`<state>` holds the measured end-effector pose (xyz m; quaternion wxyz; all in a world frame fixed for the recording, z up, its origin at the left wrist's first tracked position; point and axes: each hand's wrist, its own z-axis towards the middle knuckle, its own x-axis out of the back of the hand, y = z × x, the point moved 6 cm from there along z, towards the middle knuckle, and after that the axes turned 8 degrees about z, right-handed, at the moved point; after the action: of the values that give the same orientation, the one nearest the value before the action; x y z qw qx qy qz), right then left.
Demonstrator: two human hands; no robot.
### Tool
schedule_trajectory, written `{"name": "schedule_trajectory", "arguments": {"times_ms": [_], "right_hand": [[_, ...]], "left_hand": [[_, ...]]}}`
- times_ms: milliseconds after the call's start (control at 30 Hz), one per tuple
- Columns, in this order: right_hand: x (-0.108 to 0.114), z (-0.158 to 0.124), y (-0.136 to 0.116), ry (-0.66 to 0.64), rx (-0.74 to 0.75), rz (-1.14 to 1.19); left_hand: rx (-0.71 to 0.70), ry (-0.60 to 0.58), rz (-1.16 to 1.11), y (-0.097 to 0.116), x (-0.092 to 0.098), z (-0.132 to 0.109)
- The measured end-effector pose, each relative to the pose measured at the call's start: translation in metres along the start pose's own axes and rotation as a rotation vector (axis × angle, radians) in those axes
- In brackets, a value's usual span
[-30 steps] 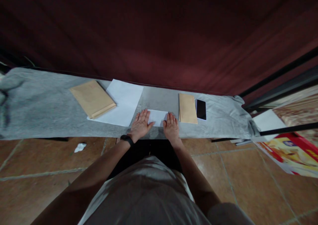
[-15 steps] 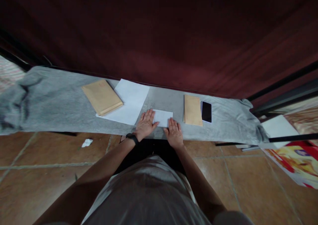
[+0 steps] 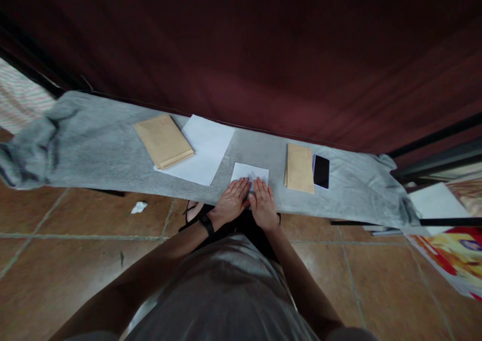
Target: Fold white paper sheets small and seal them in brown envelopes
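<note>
A small folded white paper (image 3: 250,173) lies on the grey cloth-covered table (image 3: 98,155), near its front edge. My left hand (image 3: 232,202) and my right hand (image 3: 262,203) lie flat side by side on the paper's near edge, fingers stretched out and pointing away from me. A black band sits on my left wrist. Neither hand grips anything.
A tan envelope (image 3: 163,140) rests partly on a large white sheet (image 3: 203,150) at the left. Right of my hands lie a narrower tan envelope (image 3: 299,174) and a black phone (image 3: 321,171). A dark red curtain hangs behind; a crumpled scrap (image 3: 139,207) lies on the tile floor.
My hands have come together from the paper's two sides onto its near edge. The camera has shifted, so everything sits a little further right in view.
</note>
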<state>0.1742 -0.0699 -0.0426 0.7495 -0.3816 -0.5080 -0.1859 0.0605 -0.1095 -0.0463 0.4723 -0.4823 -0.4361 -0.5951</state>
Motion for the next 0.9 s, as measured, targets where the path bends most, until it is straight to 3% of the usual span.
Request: {"name": "schedule_trajectory", "arguments": {"times_ms": [167,433,600,767,900], "right_hand": [[-0.010,-0.009,-0.010,-0.004,0.043,0.001],[0.000,-0.022,0.024,-0.003,0.017,-0.015],[0.008,-0.026,0.032,-0.014,0.005,0.018],[0.016,-0.001,0.027,0.008,-0.022,0.077],[0.008,0.035,0.016,-0.018,0.001,0.112]], "left_hand": [[-0.009,-0.008,-0.001,-0.006,0.002,-0.006],[0.038,0.021,-0.019,-0.032,0.008,-0.029],[0.064,0.030,-0.021,-0.041,0.011,-0.036],[0.086,0.066,-0.039,-0.028,0.026,-0.009],[0.047,0.045,-0.084,-0.009,0.019,0.029]]}}
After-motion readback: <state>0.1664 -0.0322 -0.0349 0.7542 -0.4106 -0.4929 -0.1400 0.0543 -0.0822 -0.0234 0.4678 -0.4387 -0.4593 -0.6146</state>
